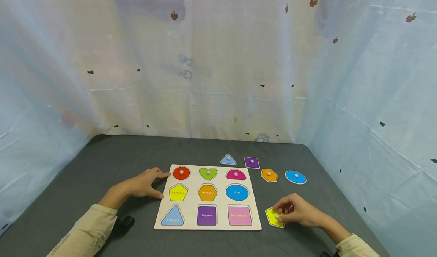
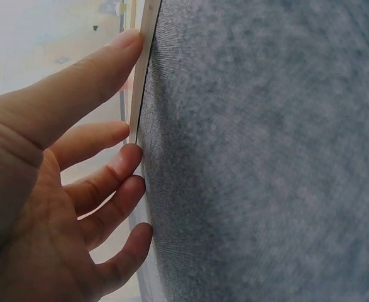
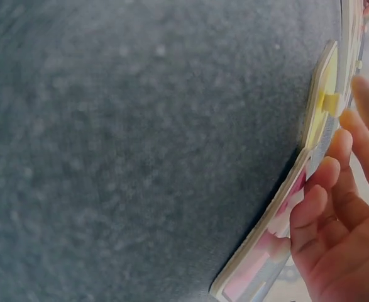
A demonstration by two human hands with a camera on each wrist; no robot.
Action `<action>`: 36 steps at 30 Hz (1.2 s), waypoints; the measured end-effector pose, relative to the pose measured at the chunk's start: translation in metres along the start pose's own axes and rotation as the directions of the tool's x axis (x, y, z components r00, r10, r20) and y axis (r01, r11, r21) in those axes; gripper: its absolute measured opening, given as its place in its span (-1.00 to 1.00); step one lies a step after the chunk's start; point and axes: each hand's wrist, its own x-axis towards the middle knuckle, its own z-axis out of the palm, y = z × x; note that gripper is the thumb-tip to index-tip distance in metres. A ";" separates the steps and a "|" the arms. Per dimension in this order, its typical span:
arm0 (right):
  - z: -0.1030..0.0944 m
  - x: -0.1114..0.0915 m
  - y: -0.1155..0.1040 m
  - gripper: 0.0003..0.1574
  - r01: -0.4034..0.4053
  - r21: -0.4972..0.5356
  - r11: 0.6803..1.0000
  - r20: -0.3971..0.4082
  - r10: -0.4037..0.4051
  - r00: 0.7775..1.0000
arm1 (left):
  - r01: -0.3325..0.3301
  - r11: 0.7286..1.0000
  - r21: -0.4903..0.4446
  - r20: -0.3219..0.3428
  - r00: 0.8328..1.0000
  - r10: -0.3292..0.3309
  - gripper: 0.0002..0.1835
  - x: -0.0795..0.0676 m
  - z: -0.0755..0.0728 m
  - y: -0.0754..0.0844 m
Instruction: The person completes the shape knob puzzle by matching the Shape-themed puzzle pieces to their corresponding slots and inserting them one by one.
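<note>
L hand [image 1: 141, 183]: fingers loosely spread, tips on L edge of board [image 1: 192, 202], pale wood, flat on grey worktop [image 1: 102, 160], long axis L–R. Far row filled: red circle [image 1: 181, 173], green heart [image 1: 208, 173], magenta semicircle [image 1: 236, 174]. Beyond/R: blue triangle [image 1: 228, 159], purple sq. [image 1: 252, 162], orange hexagon [image 1: 269, 175]. Yellow pentagon [image 1: 272, 218]: near R of board, pale rim, ctr. knob; straight side faces near, slightly askew; no marked long axis; far corner hidden by fingers. Pink pc. [image 3: 250, 270] adj., contact unclear. R hand [image 1: 298, 211] pinches pentagon's knob. Blue oval [image 1: 295, 177]: far R.
</note>
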 end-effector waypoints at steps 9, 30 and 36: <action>0.001 0.002 0.003 -0.84 0.073 -0.023 0.997 0.021 -0.072 0.997 | -0.002 1.000 0.014 -0.001 1.000 0.002 -0.05 0.003 0.000 -0.003; 0.001 0.011 -0.007 -0.90 0.085 -0.020 0.996 -0.006 -0.085 0.996 | -0.004 1.000 0.026 0.001 1.000 0.004 -0.05 0.003 0.001 -0.003; 0.000 0.019 -0.013 -0.90 0.089 -0.051 0.995 -0.028 -0.091 0.995 | 0.000 1.000 0.021 0.001 1.000 0.000 -0.04 0.003 0.001 -0.003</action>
